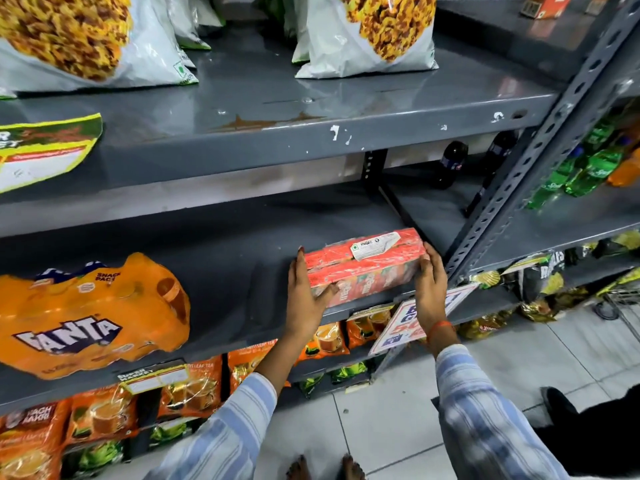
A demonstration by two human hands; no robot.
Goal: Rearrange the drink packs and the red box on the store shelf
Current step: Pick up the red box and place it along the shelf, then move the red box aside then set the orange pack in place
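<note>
The red box [363, 265], wrapped in clear film with a white label on top, lies on the grey middle shelf [225, 271] at its front right corner. My left hand [306, 296] presses against the box's left end, thumb across its front face. My right hand [431, 285] clasps the box's right end. Both hands hold the box between them. An orange Fanta drink pack [90, 317] lies on the same shelf at the far left, hanging over the front edge.
Snack bags [367, 32] stand on the upper shelf. Dark soda bottles [452, 164] stand behind on the neighbouring shelf, green bottle packs [585, 171] to the right. Orange tea packets [187, 386] fill the lower shelf. A slotted upright post [540, 147] rises beside the box.
</note>
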